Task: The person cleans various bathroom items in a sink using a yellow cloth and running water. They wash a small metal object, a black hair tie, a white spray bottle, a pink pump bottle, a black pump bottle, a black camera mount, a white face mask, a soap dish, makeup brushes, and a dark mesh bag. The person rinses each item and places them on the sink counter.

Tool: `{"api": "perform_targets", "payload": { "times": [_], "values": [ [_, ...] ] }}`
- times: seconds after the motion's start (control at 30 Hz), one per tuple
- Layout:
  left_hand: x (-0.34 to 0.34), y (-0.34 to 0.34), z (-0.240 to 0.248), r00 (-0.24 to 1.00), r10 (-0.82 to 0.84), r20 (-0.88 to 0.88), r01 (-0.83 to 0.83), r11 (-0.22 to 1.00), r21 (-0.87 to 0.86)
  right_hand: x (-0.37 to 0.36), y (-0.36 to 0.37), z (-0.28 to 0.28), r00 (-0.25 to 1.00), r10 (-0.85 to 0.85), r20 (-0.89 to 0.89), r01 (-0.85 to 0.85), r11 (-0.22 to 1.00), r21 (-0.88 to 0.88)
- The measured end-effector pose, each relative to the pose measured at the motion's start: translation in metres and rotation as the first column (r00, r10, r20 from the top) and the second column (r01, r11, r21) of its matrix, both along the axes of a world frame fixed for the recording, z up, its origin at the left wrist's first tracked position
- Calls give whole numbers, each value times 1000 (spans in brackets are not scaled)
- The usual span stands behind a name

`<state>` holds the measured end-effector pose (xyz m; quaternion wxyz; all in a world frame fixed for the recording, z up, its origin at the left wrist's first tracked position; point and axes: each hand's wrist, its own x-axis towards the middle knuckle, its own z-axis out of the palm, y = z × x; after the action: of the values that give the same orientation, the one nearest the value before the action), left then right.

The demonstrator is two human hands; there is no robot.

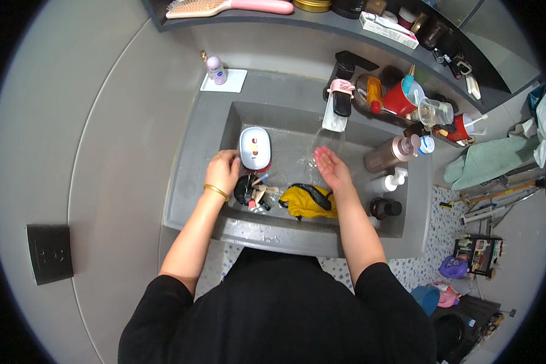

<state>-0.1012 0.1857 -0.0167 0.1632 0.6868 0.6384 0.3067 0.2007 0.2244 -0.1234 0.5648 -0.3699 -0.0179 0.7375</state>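
Observation:
My left hand (224, 171), with a gold bangle at the wrist, rests by the left rim of the grey sink (188, 151). Its fingers are loosely bent, and I see nothing in them. Close to its fingertips lies a white oval lidded case (255, 148) with a red lower edge. My right hand (332, 167) is open, palm up and fingers stretched, below the black faucet (341, 103) where water runs down. Beside my right wrist a wet yellow and black cloth bag (309, 201) lies in the basin. A black pouch (244, 189) sits among small cosmetic items nearer my left hand.
Along the basin's right side stand a brownish bottle (387, 156), a white pump bottle (389, 181) and a dark bottle (385, 208). A shelf (321, 24) with a pink hairbrush (230, 6) overhangs the back. Red cups (400, 98) stand behind the faucet.

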Motion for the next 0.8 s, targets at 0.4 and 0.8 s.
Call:
{"api": "perform_targets", "payload": {
  "times": [0.4,0.8],
  "values": [
    [-33,77,-24,470,-506,-724,429,847,-313,-39,-71,5,-631,40,775,-708,379,-596],
    [-37,67,-26,698,-435,-569,386,897,-214,-35,-49,2,-251,-41,967,-660,739,-139]
  ]
}}
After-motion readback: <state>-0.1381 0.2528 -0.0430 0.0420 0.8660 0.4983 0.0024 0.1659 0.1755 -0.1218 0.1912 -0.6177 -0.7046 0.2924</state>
